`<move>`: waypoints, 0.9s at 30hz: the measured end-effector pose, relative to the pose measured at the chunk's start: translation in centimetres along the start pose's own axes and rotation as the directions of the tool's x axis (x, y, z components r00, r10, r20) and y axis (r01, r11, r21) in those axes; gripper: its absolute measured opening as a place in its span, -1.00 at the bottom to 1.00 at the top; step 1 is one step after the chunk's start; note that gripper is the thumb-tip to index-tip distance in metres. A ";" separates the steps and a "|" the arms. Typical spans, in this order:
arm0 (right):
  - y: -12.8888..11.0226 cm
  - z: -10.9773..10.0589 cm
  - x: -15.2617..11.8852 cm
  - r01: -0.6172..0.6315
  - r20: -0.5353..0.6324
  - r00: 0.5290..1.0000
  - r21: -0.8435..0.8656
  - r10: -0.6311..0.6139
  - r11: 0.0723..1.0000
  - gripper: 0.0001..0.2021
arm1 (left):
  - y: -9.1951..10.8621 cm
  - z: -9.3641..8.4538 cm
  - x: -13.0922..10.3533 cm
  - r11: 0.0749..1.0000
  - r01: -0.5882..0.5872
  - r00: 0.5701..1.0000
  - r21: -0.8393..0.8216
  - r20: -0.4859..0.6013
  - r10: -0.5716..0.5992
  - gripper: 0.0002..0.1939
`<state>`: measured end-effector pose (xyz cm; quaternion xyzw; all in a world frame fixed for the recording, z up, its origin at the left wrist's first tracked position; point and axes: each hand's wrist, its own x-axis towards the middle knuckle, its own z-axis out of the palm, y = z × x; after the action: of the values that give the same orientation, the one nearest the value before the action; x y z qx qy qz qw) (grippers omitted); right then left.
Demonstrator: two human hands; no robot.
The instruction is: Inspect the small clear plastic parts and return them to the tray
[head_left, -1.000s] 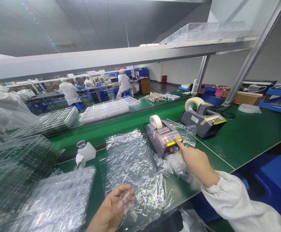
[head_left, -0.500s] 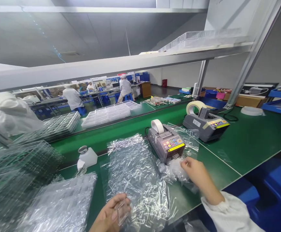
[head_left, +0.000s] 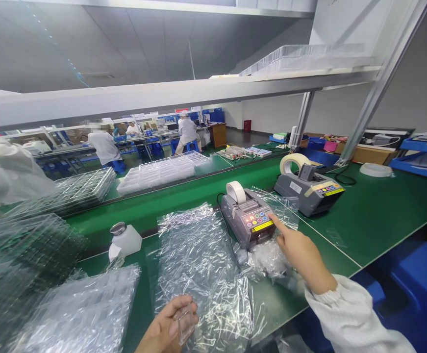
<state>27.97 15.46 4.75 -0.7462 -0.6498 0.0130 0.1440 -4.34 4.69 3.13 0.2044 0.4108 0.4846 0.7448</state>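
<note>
Nearest, the person's left hand [head_left: 165, 327] pinches a small clear plastic piece [head_left: 186, 324] between thumb and fingers, above the near end of a wrinkled clear film [head_left: 194, 255] spread on the green table [head_left: 378, 215]. The right hand [head_left: 303, 252], well apart from the left, points its index finger at the right side of the button panel on a grey tape dispenser [head_left: 248, 215]; its other fingers curl in, and whether they enclose anything cannot be told. To the near left lie wrapped clear trays [head_left: 84, 314], with a blue seat [head_left: 419, 279] at the near right.

Crumpled clear plastic [head_left: 268, 257] sits in front of the dispenser, which carries a white tape roll [head_left: 236, 191]. Left of the film stands a white bottle [head_left: 128, 240] with a metal-coloured cap. Farther right is a second dispenser [head_left: 309, 191] with a cream tape roll [head_left: 292, 163], and beyond it a flat white ring [head_left: 376, 170].

Past the green strip, translucent trays [head_left: 158, 171] lie left of centre. Farthest off, white-clad people [head_left: 187, 128] are at other benches, with a red bin [head_left: 247, 126] to their right.
</note>
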 end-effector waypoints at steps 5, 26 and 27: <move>0.6 0.0 -0.1 0.048 0.027 0.998 0.104 -0.051 0.993 -0.41 | 0.2 1.1 -0.3 0.999 0.006 1.000 -0.039 -0.018 -0.007 -0.57; -1.2 5.1 -0.9 -0.062 0.179 0.984 0.209 0.024 0.976 -0.82 | -0.4 1.1 -0.5 1.000 -0.027 1.000 0.006 0.017 0.027 -0.61; -1.1 4.7 -0.9 -0.051 0.196 0.981 0.220 0.007 0.974 -0.80 | -0.4 1.2 -0.5 1.000 -0.025 0.999 0.005 0.024 0.025 -0.62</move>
<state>25.80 15.64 0.36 -0.7299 -0.6440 0.1608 0.1632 -3.20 4.17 3.75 0.2173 0.4006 0.4903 0.7429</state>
